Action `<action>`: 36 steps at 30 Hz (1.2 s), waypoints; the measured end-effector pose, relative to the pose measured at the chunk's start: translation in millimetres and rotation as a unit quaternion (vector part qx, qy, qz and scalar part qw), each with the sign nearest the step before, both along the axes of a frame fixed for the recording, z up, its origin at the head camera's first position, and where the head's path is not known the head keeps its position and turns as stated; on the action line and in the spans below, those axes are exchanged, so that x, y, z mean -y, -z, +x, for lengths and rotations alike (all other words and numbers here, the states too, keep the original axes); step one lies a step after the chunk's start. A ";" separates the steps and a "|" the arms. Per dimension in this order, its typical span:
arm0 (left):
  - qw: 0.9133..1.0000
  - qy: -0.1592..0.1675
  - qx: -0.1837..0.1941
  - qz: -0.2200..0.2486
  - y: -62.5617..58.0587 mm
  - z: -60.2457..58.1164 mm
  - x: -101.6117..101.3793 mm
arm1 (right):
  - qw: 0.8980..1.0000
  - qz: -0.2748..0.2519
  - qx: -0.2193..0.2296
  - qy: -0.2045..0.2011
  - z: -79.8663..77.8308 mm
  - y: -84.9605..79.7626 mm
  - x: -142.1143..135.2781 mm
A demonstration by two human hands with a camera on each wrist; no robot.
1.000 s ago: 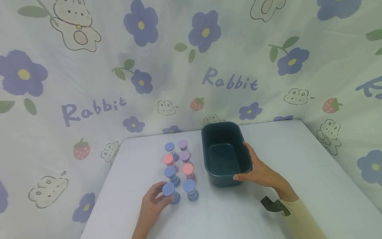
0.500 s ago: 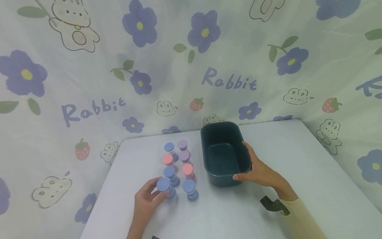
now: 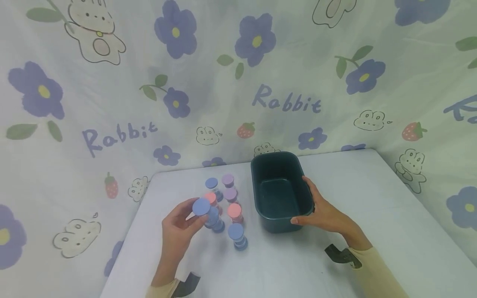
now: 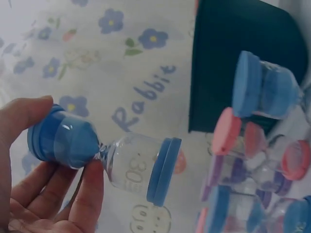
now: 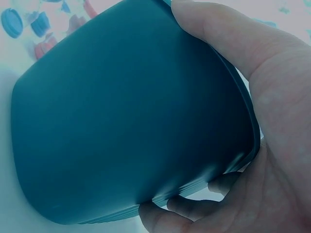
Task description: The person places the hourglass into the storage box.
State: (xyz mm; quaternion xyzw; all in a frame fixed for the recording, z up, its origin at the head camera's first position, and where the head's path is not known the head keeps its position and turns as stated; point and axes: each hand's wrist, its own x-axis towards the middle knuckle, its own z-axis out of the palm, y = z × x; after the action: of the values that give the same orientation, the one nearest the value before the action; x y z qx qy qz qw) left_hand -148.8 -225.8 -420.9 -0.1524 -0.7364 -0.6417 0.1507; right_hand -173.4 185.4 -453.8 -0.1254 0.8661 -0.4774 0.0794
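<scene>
My left hand (image 3: 177,227) pinches a blue-capped hourglass (image 3: 201,207) between thumb and fingers. In the left wrist view the hourglass (image 4: 133,160) shows clear glass marked "30" and blue sand gathered at the end by the thumb. From the head view it overlaps another blue hourglass (image 3: 217,224) standing behind it. My right hand (image 3: 329,217) grips the near right corner of a dark teal plastic bin (image 3: 277,225), thumb on the rim and fingers along the outer side. In the head view the bin's inside shows bare.
Several hourglasses stand left of the bin in two rows: a near blue one (image 3: 236,232), a pink one (image 3: 234,212), lilac ones (image 3: 230,194), another pink (image 3: 211,198) and a far blue one (image 3: 211,183). A patterned cloth (image 3: 208,82) hangs behind the white table (image 3: 298,265).
My left hand has lifted the blue hourglass from the near end of the left row, moving it up and slightly left. The right hand and the bin have stayed put.
</scene>
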 end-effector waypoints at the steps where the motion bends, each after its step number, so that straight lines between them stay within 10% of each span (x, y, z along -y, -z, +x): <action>1: 1.000 0.004 -0.005 0.002 -3.1 -2.3 -2.0 | 1.000 0.001 -0.001 -0.001 -0.1 0.1 0.0; 13: 0.997 0.060 -0.011 0.040 -34.6 -38.5 -25.7 | 1.000 0.003 -0.004 0.003 -1.0 2.7 -1.7; 36: 0.996 0.082 0.016 -0.034 -68.3 -98.5 -73.8 | 1.000 0.002 -0.001 0.002 -1.4 3.2 0.3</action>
State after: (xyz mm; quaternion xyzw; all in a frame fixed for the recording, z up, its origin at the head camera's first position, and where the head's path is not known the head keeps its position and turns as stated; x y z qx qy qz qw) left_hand -247.3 -152.0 -352.6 -0.2067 -0.7454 -0.6287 0.0802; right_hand -174.8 185.1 -457.1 -0.1244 0.8673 -0.4756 0.0779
